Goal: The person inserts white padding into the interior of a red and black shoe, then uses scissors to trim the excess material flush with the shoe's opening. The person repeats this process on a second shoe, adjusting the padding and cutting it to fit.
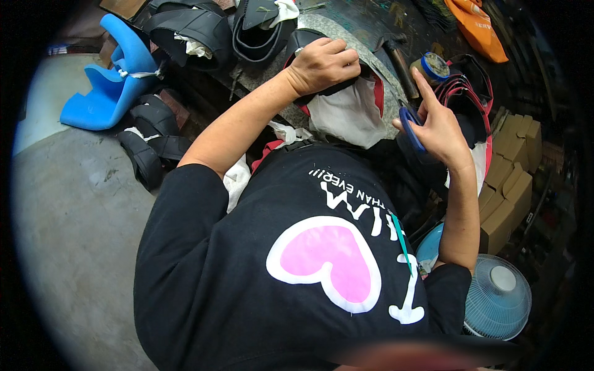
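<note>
My left hand (325, 62) is closed, knuckles up, on a black padded piece (340, 86) with red edging that rests over my lap and the bench edge. White lining cloth (346, 114) hangs from it toward me. To the right, my right hand (438, 127) holds scissors with blue handles (411, 131). Its thumb is at the handle and a finger stretches forward. The blades are hard to make out against the dark background, apart from the padded piece as far as I can tell.
A hammer (401, 68) and a blue-rimmed jar (435, 67) lie beyond my right hand. Black padded pieces (192, 37) crowd the bench's left, beside a blue moulded piece (117, 77). Cardboard boxes (507, 179) and a fan (498, 297) stand at right. An orange bag (476, 28) lies far right.
</note>
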Motion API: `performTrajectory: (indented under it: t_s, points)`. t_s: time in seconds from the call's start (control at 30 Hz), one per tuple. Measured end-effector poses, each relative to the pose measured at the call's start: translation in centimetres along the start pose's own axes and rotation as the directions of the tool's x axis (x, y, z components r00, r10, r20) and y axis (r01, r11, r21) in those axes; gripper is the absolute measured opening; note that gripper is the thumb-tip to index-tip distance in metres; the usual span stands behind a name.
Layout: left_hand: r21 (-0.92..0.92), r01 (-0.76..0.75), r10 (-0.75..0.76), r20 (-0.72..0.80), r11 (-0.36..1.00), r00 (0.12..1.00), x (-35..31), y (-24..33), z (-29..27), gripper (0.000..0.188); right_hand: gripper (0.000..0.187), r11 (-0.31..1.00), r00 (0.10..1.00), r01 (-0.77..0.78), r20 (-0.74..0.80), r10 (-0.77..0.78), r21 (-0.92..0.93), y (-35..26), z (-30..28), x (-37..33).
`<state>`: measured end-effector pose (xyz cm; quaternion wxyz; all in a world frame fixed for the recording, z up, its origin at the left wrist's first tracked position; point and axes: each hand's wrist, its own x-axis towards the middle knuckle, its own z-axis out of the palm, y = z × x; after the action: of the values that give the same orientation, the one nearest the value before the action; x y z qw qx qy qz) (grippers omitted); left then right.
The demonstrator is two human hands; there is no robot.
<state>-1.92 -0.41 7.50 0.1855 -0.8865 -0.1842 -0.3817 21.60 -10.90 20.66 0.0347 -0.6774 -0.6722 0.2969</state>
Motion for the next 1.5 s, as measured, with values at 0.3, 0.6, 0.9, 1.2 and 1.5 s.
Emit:
performTrajectory:
  t_s: [0.3,0.6,0.9,1.2,1.5]
  points:
    - [-0.046,-0.05,0.051,0.013,0.998,0.999,0.0,-0.2,0.0,0.005,0.099,0.984,0.993,0.029,0.106,-0.048,0.175,0.8,-1.9,0.9]
    - [-0.085,0.028,-0.023,0.063,0.996,0.998,-0.6,-0.6,0.4,0.009,0.087,0.881,0.986,0.007,0.143,-0.085,0.473,3.1,-0.6,2.7]
    - [-0.326,0.266,-0.254,0.079,0.907,0.964,1.2,-0.1,2.7,0.035,0.068,0.971,0.966,-0.105,-0.255,0.048,-0.216,3.3,5.3,13.8]
    - [-0.12,0.727,-0.702,0.194,0.676,0.685,-5.5,3.3,-2.5,0.048,0.059,0.952,0.921,-0.08,-0.386,-0.042,-0.294,4.9,7.5,15.7]
    - [-0.355,0.934,-0.784,0.592,-0.046,0.186,-7.1,3.2,0.3,0.048,0.091,0.994,0.949,-0.052,-0.306,0.079,0.095,4.6,11.1,9.7]
